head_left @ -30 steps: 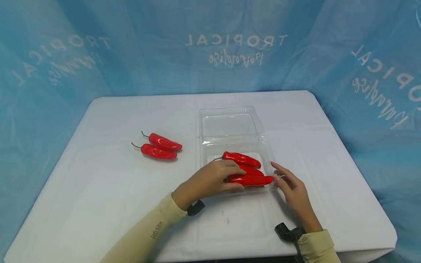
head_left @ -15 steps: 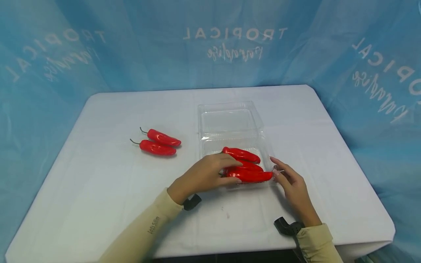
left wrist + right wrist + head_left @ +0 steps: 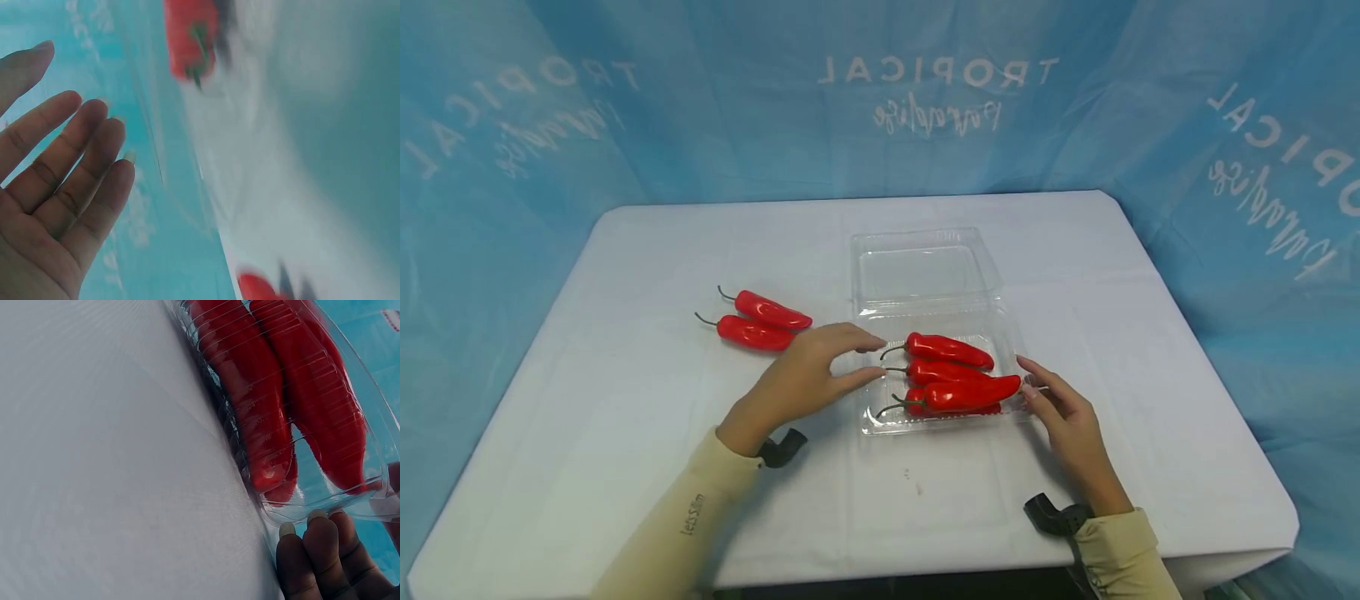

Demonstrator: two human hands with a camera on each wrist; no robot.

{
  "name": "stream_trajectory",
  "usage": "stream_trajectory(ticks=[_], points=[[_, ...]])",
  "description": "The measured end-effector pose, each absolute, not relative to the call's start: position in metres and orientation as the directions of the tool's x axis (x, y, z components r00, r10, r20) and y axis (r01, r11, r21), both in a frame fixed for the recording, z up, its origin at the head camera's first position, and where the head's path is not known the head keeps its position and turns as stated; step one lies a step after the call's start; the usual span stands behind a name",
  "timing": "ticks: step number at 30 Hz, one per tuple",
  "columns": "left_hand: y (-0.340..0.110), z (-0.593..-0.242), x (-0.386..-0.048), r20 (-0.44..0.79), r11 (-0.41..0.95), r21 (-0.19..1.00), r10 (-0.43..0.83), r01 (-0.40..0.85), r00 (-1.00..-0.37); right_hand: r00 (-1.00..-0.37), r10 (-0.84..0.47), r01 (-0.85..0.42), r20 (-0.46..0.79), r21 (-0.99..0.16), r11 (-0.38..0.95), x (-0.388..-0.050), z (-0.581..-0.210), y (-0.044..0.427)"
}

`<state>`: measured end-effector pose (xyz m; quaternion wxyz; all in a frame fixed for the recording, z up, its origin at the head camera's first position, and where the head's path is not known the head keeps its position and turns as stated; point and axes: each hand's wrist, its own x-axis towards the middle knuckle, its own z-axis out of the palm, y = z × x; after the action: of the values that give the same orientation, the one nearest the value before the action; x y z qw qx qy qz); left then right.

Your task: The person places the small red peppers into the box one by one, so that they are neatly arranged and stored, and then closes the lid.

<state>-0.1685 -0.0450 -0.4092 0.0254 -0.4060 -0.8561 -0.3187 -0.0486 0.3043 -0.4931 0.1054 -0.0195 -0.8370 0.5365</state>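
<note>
Several red peppers (image 3: 951,350) lie in the near half of a clear hinged container (image 3: 863,400), stems to the left; the nearest one (image 3: 973,394) rests partly on another. Just left of these stems is my left hand (image 3: 805,371), thumb and fingers apart and holding nothing; the left wrist view also shows this hand (image 3: 62,187) with its fingers spread. At the container's right edge, my right hand (image 3: 1071,429) pinches the rim. In the right wrist view its fingertips (image 3: 317,515) touch the clear plastic wall (image 3: 300,512), below the peppers (image 3: 250,387).
Two more red peppers (image 3: 771,311) lie side by side on the white table left of the container, the nearer one partly behind my left hand. The container's open lid (image 3: 925,275) lies flat at the back. A blue printed curtain (image 3: 737,125) surrounds the table's far sides.
My left hand has let go of the nearest pepper and moved left out of the container, uncovering the stems. My right hand stays at the rim.
</note>
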Motion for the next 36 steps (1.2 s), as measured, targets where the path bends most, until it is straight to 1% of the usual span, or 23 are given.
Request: stream_trajectory(ticks=[2,5,13,20,24,31,36], points=[[-0.06,-0.409,-0.173,0.305,0.512,0.524,0.633,0.681,-0.711,-0.976,0.153,-0.077,0.154,-0.904,0.421,-0.049,-0.493,0.305],[-0.082,-0.409,-0.177,0.307,0.557,0.527,0.58,0.642,-0.754,-0.976,0.154,-0.075,0.153,-0.903,0.424,-0.05,-0.494,0.305],[-0.128,-0.418,-0.184,0.312,0.616,0.487,0.54,0.619,-0.782,-0.975,0.152,-0.08,0.16,-0.899,0.43,-0.049,-0.492,0.303],[-0.164,-0.426,-0.198,0.3,0.715,0.438,0.455,0.545,-0.839,-0.976,0.154,-0.076,0.156,-0.901,0.426,-0.049,-0.492,0.304],[-0.178,-0.43,-0.206,0.268,0.751,0.434,0.42,0.497,-0.867,-0.975,0.156,-0.08,0.159,-0.903,0.422,-0.048,-0.493,0.304],[-0.191,-0.438,-0.213,0.144,0.798,0.446,0.383,0.405,-0.912,-0.973,0.147,-0.103,0.18,-0.903,0.418,-0.049,-0.495,0.304],[-0.194,-0.441,-0.214,0.133,0.802,0.452,0.372,0.39,-0.919,-0.973,0.148,-0.103,0.179,-0.903,0.418,-0.05,-0.495,0.305]])
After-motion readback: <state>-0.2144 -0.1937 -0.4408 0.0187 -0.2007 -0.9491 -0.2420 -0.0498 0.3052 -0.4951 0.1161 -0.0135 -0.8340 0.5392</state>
